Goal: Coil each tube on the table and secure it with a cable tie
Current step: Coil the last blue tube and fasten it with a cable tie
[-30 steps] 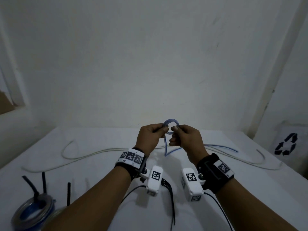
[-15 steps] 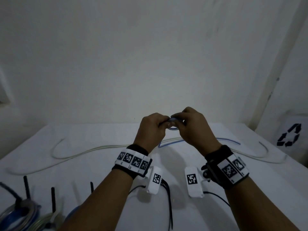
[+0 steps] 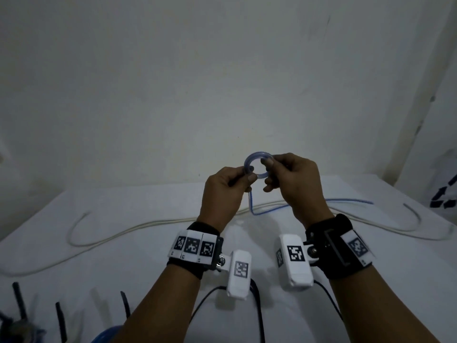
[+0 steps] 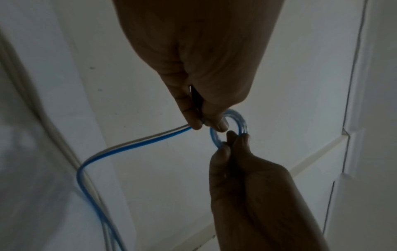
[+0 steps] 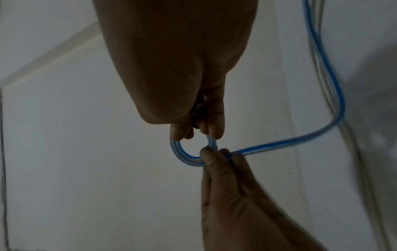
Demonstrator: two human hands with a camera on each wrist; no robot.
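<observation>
At frame centre, above the white bench [image 3: 103, 256], left hand [image 3: 223, 194] and right hand [image 3: 294, 186] pinch opposite sides of the small translucent blue tube coil [image 3: 257, 165], fingers closed to keep its turns aligned.

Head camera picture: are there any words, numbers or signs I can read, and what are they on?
No readable words or numbers.
Dark recycling-arrows sign: on a white surface at the right edge, cut off.
Black-and-white square code tags: on both wristbands and the white wrist cameras; patterns, not letters.
Tiny marks beneath them: too small.
</observation>
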